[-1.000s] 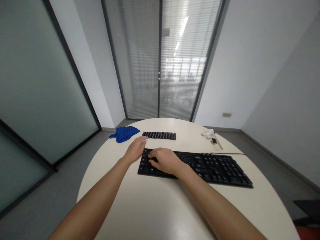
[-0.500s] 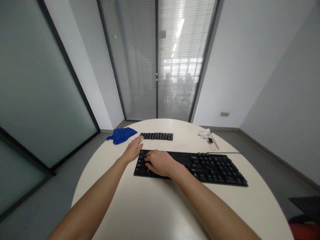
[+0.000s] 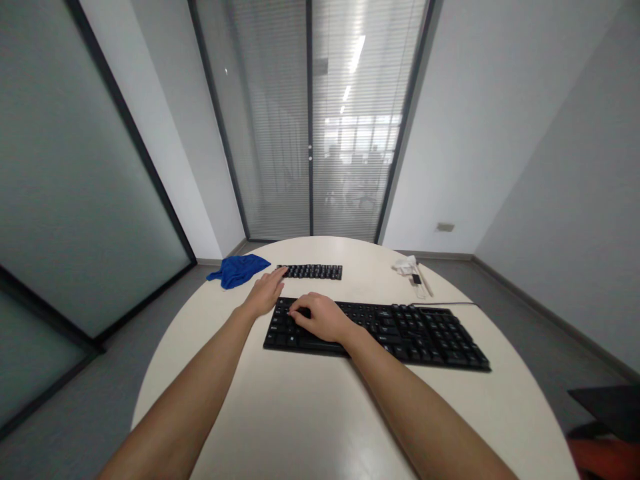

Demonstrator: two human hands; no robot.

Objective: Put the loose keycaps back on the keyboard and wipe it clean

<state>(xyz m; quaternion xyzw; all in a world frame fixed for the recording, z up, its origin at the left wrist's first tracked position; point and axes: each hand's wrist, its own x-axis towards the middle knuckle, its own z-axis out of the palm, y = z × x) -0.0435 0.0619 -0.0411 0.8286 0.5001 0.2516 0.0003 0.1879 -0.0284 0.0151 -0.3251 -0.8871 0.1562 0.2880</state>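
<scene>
A black full-size keyboard [image 3: 430, 337] lies on the round table. Over its left part is my right hand [image 3: 323, 317], thumb and index finger brought together in a pinch at the keys. What sits between those fingertips, if anything, is too small to make out. My left hand [image 3: 263, 293] reaches past the keyboard's far left corner with fingers stretched out. Its fingertips are at the left end of a block of small black keys [image 3: 315, 271] laid in rows behind the keyboard; whether they touch a key I cannot tell.
A blue cloth [image 3: 237, 271] is crumpled at the table's far left edge. At the right back lie a white crumpled item [image 3: 404, 265], a small black piece [image 3: 416, 279] and a thin pale stick [image 3: 425, 280]. The keyboard's cable [image 3: 445, 304] runs toward the right edge of the pale table [image 3: 300, 413].
My right hand has lifted slightly, and its thumb and index finger have closed into a pinch. My left hand stays near the rows of small keys. The view has shifted slightly.
</scene>
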